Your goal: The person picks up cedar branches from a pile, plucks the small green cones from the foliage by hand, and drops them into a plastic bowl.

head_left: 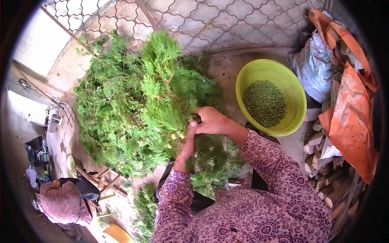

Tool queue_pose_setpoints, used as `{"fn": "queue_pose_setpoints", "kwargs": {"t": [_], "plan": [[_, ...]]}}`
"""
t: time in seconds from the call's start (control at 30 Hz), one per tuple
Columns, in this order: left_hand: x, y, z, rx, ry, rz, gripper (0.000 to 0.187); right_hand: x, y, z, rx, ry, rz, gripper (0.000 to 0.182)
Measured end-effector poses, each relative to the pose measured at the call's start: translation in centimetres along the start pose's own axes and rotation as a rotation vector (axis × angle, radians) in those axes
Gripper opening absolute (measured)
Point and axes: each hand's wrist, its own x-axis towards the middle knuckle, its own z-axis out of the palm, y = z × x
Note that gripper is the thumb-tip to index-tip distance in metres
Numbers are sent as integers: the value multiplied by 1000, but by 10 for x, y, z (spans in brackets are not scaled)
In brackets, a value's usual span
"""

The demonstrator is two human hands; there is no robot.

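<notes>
A leafy green conifer branch [162,87] rises in front of me, with flat, fern-like sprays. My left hand [187,146] is wrapped round its lower part, thumb pointing up. Close against it, my right hand [212,120] is closed at the branch's stem, fingers curled in. Something small and dark shows between those fingers, too hidden to name. Blurred foliage hangs below both hands. Beyond them lies a big heap of cut conifer branches [117,109]. To the right stands a yellow-green basin [298,97], part filled with small green cones or seeds [264,103].
Wire mesh [243,20] runs along the far side. White sacks [314,67], an orange sheet [350,121] and stacked firewood [334,190] line the right. At lower left are another person [65,200], a wooden frame [107,182] and a yellow tub [117,234].
</notes>
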Motion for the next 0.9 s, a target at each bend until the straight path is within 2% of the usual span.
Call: {"fn": "queue_pose_setpoints", "kwargs": {"t": [0.03, 0.1, 0.13, 0.2, 0.27, 0.33, 0.4, 0.43, 0.47, 0.53, 0.6, 0.67, 0.7, 0.77, 0.8, 0.87, 0.9], "plan": [[6, 5, -3, -106, 13, 30, 51, -1, -2, -1, 0, -3, -1, 42], [2, 15, -6, -181, 80, 91, 46, -4, -5, -1, 528, -170, 30, 53], [3, 20, -5, -206, 107, 137, 44, -4, -2, 1, 527, -171, 28, 53], [6, 25, -11, -265, 149, 121, 41, -4, 4, 7, 814, -89, 87, 60], [5, 35, -13, -216, 262, 23, 39, -5, -7, 1, 739, -98, 128, 58], [8, 33, -17, -224, 273, 47, 43, -10, -18, -7, 664, -105, 170, 56], [-2, 47, -6, -46, 410, -104, 48, -13, -25, -16, 182, 171, 113, 48], [-2, 42, -4, -103, 352, -6, 50, -12, -22, -15, 179, 309, 30, 35], [-1, 41, -4, -108, 354, -1, 50, -12, -21, -13, 176, 306, 25, 35], [0, 39, -4, -48, 354, -45, 44, -12, -26, -9, 572, 210, -49, 28], [5, 32, -10, 90, 351, -76, 33, -15, -45, -3, 437, 239, -155, 25], [11, 13, -16, -110, 204, 27, 26, -11, -46, 6, 409, 300, -231, 27], [17, 0, -23, -108, 205, 24, 26, -8, -44, 8, 412, 301, -228, 27], [24, -16, -29, 212, 213, 146, 21, -2, -36, 8, 318, 353, -161, 27], [26, -21, -33, 211, 211, 145, 21, -1, -30, 9, 317, 355, -160, 27], [23, -12, -28, 343, 196, 13, 21, -1, -19, 11, 88, 427, -242, 22], [15, -2, -21, 403, 138, 5, 23, 0, -16, 11, 86, 427, -242, 22]]}}
